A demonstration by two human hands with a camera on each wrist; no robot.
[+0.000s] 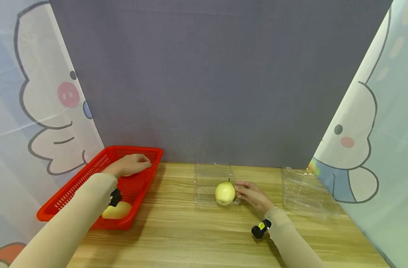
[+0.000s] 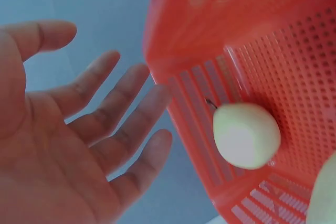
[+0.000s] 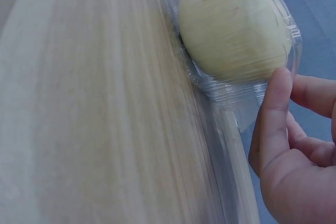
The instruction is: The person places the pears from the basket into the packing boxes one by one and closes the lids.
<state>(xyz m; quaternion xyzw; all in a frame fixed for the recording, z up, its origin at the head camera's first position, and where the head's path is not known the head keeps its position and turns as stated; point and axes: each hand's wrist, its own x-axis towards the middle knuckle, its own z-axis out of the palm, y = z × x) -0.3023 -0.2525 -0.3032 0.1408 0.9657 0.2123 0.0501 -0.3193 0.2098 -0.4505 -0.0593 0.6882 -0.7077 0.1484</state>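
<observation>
My left hand [image 1: 133,165] is over the far part of a red plastic basket [image 1: 118,224], its fingers spread and holding nothing in the left wrist view. Below it in the basket lies a pale yellow pear [image 2: 247,136], mostly hidden by the hand in the head view. Another pear [image 1: 120,210] is at the basket's near end, partly behind my sleeve. In the middle of the table, a pear [image 1: 225,193] with an upright stem sits in a clear plastic clamshell box [image 1: 205,191]. My right hand [image 1: 252,195] pinches the box's right edge between thumb and fingers, beside the pear.
A second clear plastic box [image 1: 302,191] stands at the right on the wooden table [image 1: 190,238]. A grey cloth backdrop [image 1: 204,82] rises behind the table. Printed cartoon curtains [image 1: 49,96] hang at both sides, the left one close to the basket.
</observation>
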